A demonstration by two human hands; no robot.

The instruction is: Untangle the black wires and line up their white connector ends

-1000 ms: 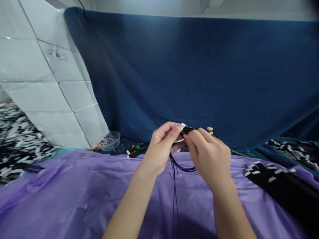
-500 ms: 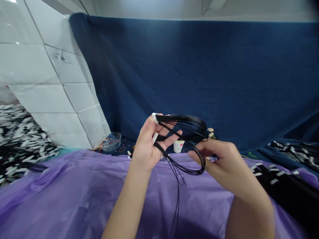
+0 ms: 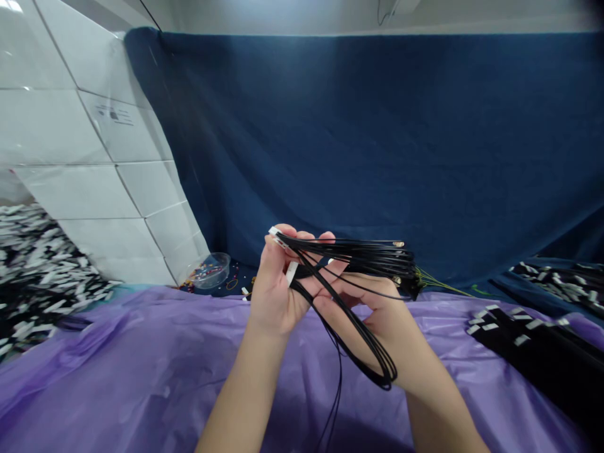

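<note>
My left hand (image 3: 278, 296) is closed on a looped bundle of black wires (image 3: 352, 255) with white connectors. One white connector (image 3: 278, 236) sticks up at the fingertips; another connector (image 3: 292, 274) lies across the palm. The wires fan out to the right, and a lower loop hangs in front of my right wrist. My right hand (image 3: 377, 308) reaches through this loop, thumb and fingers drawn together on the wires beside the left palm. Its fingertips are partly hidden. Thin wire ends dangle below the hands.
A purple sheet (image 3: 141, 371) covers the work surface. At left stand stacked white boxes (image 3: 89, 189) and a heap of black wires with white connectors (image 3: 42, 270). A clear plastic bowl (image 3: 212, 270) sits behind. More wire bundles (image 3: 533, 352) lie right. A blue cloth (image 3: 353, 138) hangs behind.
My right hand has moved left, through the wire loop to beside the left palm. The upper wires now spread out to the right and the lower loop hangs lower.
</note>
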